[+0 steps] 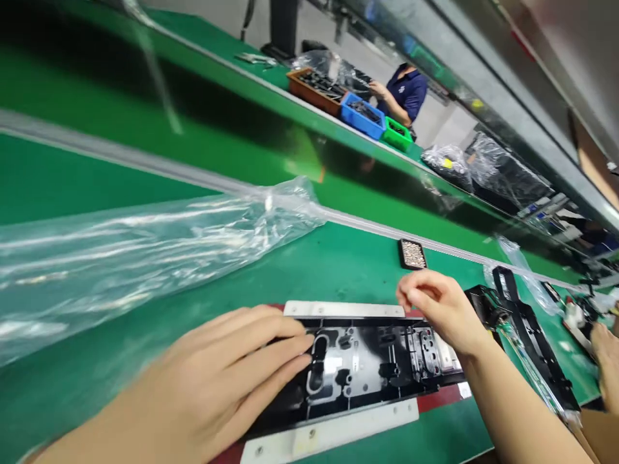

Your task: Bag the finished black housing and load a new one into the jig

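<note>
A black plastic panel (367, 367) lies in a fixture with white rails (333, 435) on the green bench. My left hand (213, 386) lies flat on the panel's left end, fingers stretched out and together. My right hand (438, 306) hovers over the panel's right end with its fingers pinched together; what they pinch, if anything, is too small to make out. A small black tray of screws (412, 254) sits just beyond the right hand.
A large clear plastic bag (135, 251) lies on the left of the bench. More black parts (527, 335) sit to the right, beside another person's hand (607, 361). Across the conveyor stand brown, blue and green bins (362, 115) and a seated person (403, 93).
</note>
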Available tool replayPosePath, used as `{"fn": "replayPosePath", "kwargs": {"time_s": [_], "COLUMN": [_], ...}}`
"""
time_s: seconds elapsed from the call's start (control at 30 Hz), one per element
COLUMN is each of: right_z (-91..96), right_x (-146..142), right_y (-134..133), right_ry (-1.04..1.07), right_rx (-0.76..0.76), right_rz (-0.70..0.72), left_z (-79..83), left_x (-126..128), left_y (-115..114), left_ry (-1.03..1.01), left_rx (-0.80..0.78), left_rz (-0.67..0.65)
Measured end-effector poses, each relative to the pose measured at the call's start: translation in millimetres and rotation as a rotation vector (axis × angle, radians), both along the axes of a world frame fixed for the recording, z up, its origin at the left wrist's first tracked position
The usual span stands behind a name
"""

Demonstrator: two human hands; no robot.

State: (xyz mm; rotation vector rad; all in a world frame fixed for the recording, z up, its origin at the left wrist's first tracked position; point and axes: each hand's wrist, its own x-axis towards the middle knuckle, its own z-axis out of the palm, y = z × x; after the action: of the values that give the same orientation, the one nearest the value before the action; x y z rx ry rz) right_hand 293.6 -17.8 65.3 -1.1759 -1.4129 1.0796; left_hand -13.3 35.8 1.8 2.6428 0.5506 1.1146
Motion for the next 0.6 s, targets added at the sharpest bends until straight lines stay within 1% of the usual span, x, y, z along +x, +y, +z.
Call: {"fn": "replayPosePath", "kwargs": {"time_s": [0.07, 0.17, 0.27, 0.37, 0.43, 0.47, 0.6], "right_z": [0.5, -3.1, -8.0, -11.0, -11.5, -11.3, -9.5], "right_x": [-16.1, -34.0, -42.4, -45.4, -47.0, -47.9, -51.9], "right_y": [-23.4, -41.7, -45.7, -46.5, -47.7, -48.5, -50.8], "right_ry": [0.198, 0.360, 0.415, 0.407, 0.336, 0.256, -0.220], "right_rx": [-0.021, -0.073, -0.079, -0.033, 0.022, 0.055, 0.212], "right_rz": [0.119, 0.200, 0.212, 0.210, 0.202, 0.195, 0.162], "left_z": [7.7, 14.3, 18.5, 22.0, 23.3, 23.6, 22.8], "left_x": [3.1, 3.5, 2.6, 3.1, 3.8, 4.0, 3.3], "left_y": [2.0, 5.9, 7.0, 6.6, 5.9, 5.5, 3.2], "left_ry": [-0.008, -0.027, -0.032, -0.031, -0.025, -0.020, -0.012], "left_rx": [0.023, 0.057, 0.072, 0.082, 0.081, 0.077, 0.057], "left_rz": [-0.042, -0.061, -0.072, -0.078, -0.076, -0.075, -0.061]}}
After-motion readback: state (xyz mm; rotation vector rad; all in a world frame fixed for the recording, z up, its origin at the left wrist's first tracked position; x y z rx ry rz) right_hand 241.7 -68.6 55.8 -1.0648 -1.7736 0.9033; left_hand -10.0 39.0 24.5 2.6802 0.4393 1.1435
